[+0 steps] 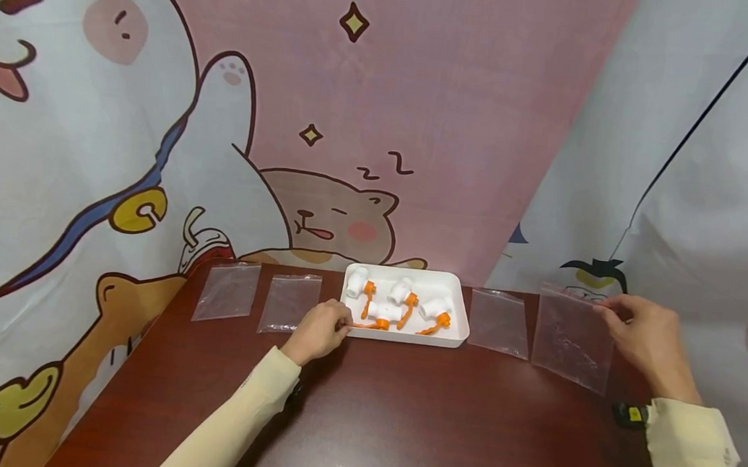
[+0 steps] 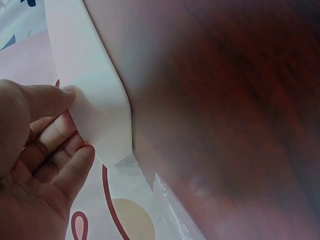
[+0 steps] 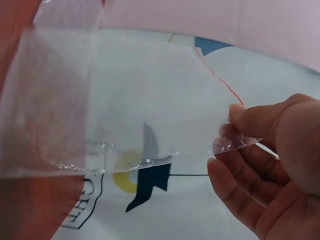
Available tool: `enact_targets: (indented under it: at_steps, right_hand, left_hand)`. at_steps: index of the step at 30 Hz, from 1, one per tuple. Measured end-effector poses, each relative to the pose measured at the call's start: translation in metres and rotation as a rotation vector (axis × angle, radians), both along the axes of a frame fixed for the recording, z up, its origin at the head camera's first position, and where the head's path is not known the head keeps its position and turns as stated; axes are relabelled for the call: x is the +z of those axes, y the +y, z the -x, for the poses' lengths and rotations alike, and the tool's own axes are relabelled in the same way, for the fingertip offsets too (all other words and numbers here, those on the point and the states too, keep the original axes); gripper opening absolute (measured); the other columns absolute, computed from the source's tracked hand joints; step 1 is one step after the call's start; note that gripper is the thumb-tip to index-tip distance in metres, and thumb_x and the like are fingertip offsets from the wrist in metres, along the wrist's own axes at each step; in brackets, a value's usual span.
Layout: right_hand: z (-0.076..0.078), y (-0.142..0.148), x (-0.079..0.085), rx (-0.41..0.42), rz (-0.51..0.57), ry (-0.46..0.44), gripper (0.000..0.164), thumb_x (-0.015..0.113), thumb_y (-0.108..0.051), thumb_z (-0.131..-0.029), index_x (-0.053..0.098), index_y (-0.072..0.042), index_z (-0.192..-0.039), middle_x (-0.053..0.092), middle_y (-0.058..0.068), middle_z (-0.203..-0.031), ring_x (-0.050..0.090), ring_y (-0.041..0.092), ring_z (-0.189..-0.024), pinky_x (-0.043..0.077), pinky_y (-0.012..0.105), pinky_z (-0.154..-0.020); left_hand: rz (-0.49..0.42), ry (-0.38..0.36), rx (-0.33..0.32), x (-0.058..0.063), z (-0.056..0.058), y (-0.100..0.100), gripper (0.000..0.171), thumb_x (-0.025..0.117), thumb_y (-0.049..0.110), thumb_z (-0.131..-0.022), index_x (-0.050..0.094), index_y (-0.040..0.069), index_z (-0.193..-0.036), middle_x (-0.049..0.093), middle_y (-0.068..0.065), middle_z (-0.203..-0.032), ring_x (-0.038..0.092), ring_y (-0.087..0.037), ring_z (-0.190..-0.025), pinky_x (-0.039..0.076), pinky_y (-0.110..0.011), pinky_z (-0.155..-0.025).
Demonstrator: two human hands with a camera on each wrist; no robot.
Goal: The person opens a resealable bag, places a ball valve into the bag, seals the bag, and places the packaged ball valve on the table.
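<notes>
My left hand (image 1: 319,331) holds the front left corner of a shallow white tray (image 1: 406,337), its thumb on the tray's side in the left wrist view. Inside the tray lie several white plastic fittings (image 1: 402,290) with orange ends and narrow orange tails (image 1: 410,311). At the right, my right hand (image 1: 651,341) pinches a clear plastic bag (image 1: 571,341) near its upper right corner. In the right wrist view that bag (image 3: 130,100) is held up flat, a red line along its edge beside my thumb.
Another clear bag (image 1: 499,322) lies right of the tray. Two more, one outer bag (image 1: 228,292) and one inner bag (image 1: 291,303), lie to its left. All are on a dark red-brown table (image 1: 413,417), against a cartoon-printed cloth backdrop (image 1: 460,124).
</notes>
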State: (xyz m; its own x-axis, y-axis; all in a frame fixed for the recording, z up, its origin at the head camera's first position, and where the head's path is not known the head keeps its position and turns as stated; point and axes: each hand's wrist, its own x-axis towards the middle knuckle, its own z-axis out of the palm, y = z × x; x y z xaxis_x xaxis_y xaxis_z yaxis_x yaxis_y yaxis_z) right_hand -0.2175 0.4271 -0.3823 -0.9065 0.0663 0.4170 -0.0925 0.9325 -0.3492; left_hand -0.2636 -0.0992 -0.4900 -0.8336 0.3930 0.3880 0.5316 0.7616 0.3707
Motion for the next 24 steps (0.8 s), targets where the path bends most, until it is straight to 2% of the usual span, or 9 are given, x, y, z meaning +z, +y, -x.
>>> enact_targets:
  at_steps: [4,7,9,12,19,24]
  right_hand:
    - [-0.006,-0.007,0.008,0.002,0.016,0.043,0.014,0.072,-0.019,-0.096,0.077,-0.008,-0.101,0.074,0.022,-0.098,0.067,0.033,-0.081,0.041,0.023,-0.059]
    - [-0.009,-0.013,0.014,-0.002,0.033,0.093,0.014,0.075,-0.021,-0.094,0.078,-0.008,-0.1,0.075,0.02,-0.097,0.063,0.005,-0.073,0.038,0.014,-0.056]
    - [-0.011,-0.017,0.017,-0.005,0.053,0.124,0.016,0.076,-0.023,-0.093,0.078,-0.009,-0.101,0.076,0.02,-0.097,0.053,-0.015,-0.07,0.036,0.01,-0.056]
    - [-0.015,-0.026,0.023,-0.008,0.08,0.17,0.018,0.077,-0.025,-0.092,0.079,-0.01,-0.103,0.077,0.018,-0.098,0.037,-0.032,-0.068,0.035,0.006,-0.059]
    - [-0.025,-0.053,0.033,0.016,0.123,0.233,0.018,0.077,-0.023,-0.093,0.079,-0.011,-0.107,0.077,0.018,-0.097,0.038,-0.035,-0.07,0.036,0.0,-0.061]
    - [-0.029,-0.074,0.032,0.05,0.159,0.261,0.019,0.079,-0.022,-0.091,0.079,-0.012,-0.107,0.076,0.014,-0.095,0.043,-0.028,-0.073,0.037,-0.001,-0.065]
  left_hand:
    - [0.001,0.007,-0.005,0.0,0.0,0.0,0.017,0.08,0.005,-0.083,0.07,0.016,-0.075,0.064,0.006,-0.076,0.054,-0.009,-0.074,0.046,-0.025,-0.065]
    - [-0.004,0.007,-0.008,0.0,0.0,0.0,0.016,0.08,0.005,-0.083,0.07,0.016,-0.075,0.064,0.005,-0.076,0.054,-0.01,-0.074,0.046,-0.025,-0.065]
    - [-0.008,0.003,-0.006,0.0,0.0,0.0,0.016,0.08,0.004,-0.083,0.07,0.015,-0.076,0.065,0.005,-0.077,0.055,-0.01,-0.075,0.046,-0.026,-0.066]
    - [-0.01,-0.005,-0.002,0.0,0.0,0.0,0.016,0.08,0.005,-0.083,0.07,0.016,-0.076,0.065,0.005,-0.078,0.056,-0.011,-0.076,0.047,-0.026,-0.066]
    - [-0.021,-0.018,-0.006,0.0,0.0,0.0,0.016,0.08,0.006,-0.084,0.07,0.015,-0.077,0.067,0.004,-0.079,0.057,-0.011,-0.077,0.049,-0.027,-0.068]
    - [-0.019,-0.021,-0.007,0.002,-0.001,-0.001,0.014,0.08,0.006,-0.084,0.071,0.014,-0.077,0.066,0.004,-0.079,0.058,-0.011,-0.077,0.049,-0.027,-0.068]
